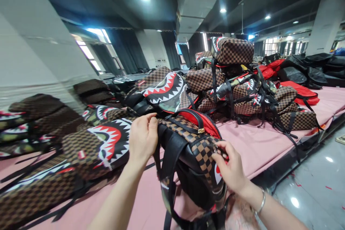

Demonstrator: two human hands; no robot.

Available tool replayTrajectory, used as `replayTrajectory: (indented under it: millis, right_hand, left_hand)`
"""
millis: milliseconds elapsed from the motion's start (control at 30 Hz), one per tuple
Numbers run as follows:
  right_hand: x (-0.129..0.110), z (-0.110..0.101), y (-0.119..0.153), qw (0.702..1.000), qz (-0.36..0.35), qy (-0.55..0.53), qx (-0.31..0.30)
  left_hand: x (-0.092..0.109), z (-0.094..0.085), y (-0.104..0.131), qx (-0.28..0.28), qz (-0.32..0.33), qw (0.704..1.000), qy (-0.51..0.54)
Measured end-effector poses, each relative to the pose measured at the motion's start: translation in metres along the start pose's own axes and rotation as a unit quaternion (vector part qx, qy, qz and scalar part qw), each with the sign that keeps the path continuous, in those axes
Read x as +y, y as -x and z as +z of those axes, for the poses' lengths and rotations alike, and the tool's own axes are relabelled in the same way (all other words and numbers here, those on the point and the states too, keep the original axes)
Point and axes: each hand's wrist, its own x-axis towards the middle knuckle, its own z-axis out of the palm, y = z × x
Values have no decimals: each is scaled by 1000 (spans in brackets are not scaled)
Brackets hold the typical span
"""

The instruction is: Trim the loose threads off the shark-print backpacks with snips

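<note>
Directly before me a brown-and-black checkered backpack stands on the pink table cover, its back panel and black shoulder straps turned towards me. The top is partly unzipped, showing red lining beside a black carry handle with a gold-coloured fitting. My left hand is closed at the backpack's upper left edge, fingertips curled out of sight. At the right side my right hand pinches a small dark piece with a bit of red against the checkered panel. Whether that is a zipper part or a small tool I cannot make out.
Shark-mouth backpacks lie to the left and behind. A tall pile of checkered bags rises at the back, with black and red bags to its right. The pink table cover ends at right above a shiny floor.
</note>
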Motion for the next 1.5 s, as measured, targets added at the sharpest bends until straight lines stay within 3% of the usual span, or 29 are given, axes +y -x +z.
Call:
replayTrajectory:
  millis: [100, 200, 267, 367, 500, 633, 733, 867, 933, 1033, 1100, 1233, 1333, 1500]
  right_hand:
    - [5, 13, 22, 996, -61, 56, -24]
    - [24, 24, 25, 992, -89, 90, -8]
    - [42, 25, 10, 993, -83, 80, 8]
    - [66, 14, -30, 999, -15, 45, 20]
    - [71, -1, -82, 998, 29, -41, -24]
    - [43, 10, -101, 999, -12, -19, -33]
    - [14, 28, -94, 996, -77, 23, -30]
    - [-17, 46, -75, 971, -196, 64, -121]
    - [-23, 50, -69, 959, -231, 74, -148]
    - [-23, 51, -64, 956, -249, 65, -144]
    - [-20, 50, -63, 955, -255, 60, -140]
    - [-16, 46, -57, 956, -255, 59, -132]
    - [-13, 42, -51, 959, -249, 55, -125]
    - [-14, 38, -46, 958, -258, 64, -105]
  left_hand:
    - [-47, 8, -1, -111, -120, 986, 39]
    - [-64, 5, 21, -116, -190, 973, 59]
    - [-56, -3, 43, -71, -207, 973, 73]
    - [-29, -16, 79, -1, -202, 972, 123]
    - [9, -16, 121, -79, -131, 974, 170]
    - [38, -2, 139, -102, -10, 986, 129]
    - [58, -1, 140, -147, 59, 980, 117]
    - [67, -22, 139, -228, 119, 960, 109]
    - [58, -38, 135, -182, 124, 966, 139]
    - [32, -58, 120, 1, 49, 986, 160]
    - [13, -65, 107, 39, -4, 990, 136]
    - [-8, -73, 92, -70, -69, 968, 230]
    - [-10, -82, 93, -83, -140, 926, 340]
    - [-6, -84, 85, -180, -168, 930, 273]
